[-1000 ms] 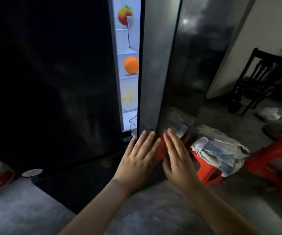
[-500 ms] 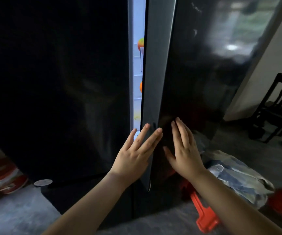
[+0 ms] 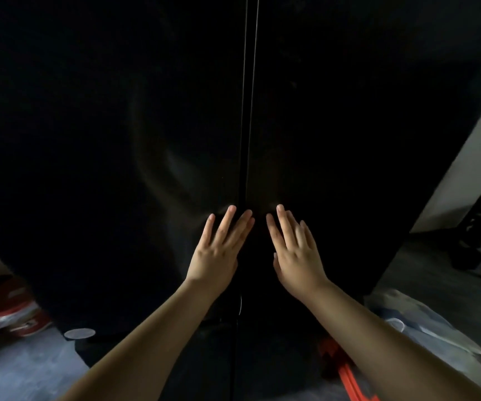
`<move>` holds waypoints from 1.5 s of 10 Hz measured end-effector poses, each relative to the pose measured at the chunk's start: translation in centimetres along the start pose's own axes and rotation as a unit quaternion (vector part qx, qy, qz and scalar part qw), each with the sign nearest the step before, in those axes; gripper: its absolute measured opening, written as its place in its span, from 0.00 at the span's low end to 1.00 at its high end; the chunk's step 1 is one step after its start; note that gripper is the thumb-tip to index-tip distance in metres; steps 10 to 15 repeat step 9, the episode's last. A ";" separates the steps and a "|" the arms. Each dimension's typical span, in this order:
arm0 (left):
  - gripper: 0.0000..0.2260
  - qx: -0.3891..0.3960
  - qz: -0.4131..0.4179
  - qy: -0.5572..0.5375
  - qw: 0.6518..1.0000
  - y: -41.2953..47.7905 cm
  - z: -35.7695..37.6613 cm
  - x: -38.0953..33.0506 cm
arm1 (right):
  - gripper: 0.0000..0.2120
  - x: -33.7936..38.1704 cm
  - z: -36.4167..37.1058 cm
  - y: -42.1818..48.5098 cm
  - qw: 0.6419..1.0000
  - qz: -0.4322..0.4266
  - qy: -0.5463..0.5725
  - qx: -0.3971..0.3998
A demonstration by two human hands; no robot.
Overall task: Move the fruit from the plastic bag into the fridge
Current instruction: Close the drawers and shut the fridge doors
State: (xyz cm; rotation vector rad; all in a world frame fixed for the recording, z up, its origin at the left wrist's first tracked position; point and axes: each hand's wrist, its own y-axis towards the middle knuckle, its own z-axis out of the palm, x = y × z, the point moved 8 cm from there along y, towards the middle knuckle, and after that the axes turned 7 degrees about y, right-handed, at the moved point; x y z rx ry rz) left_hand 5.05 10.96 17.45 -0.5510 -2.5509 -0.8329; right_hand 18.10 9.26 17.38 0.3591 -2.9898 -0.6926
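Fingers (image 3: 225, 227) straight, slightly spread; my left hand (image 3: 214, 260), right hand (image 3: 298, 260) press flat on tall glossy black fridge (image 3: 103, 125), flanking closed door seam (image 3: 248, 111).

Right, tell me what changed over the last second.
The right fridge door swung shut, and the lit gap narrowed to a dark seam. Nothing was gripped or let go. The left hand and right hand stayed flat, fingers straight, on either side of the seam.
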 end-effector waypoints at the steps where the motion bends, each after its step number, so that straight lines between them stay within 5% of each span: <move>1: 0.37 0.001 -0.005 0.006 1.000 0.0 0.3 -0.9 | 0.40 0.0 0.1 -0.2 1.000 -0.001 -0.001 -0.009; 5: 0.38 0.053 0.020 0.021 0.998 -0.2 -1.3 -0.7 | 0.38 -0.2 -2.4 -0.4 0.997 -0.037 -0.009 0.064; 9: 0.34 0.127 -0.058 -0.266 0.954 -1.2 -11.2 1.7 | 0.35 -1.3 -13.2 -3.5 0.994 -0.070 0.058 0.065; 15: 0.34 0.127 -0.058 -0.266 0.954 -1.2 -11.2 1.7 | 0.35 -1.3 -13.2 -3.5 0.994 -0.070 0.058 0.065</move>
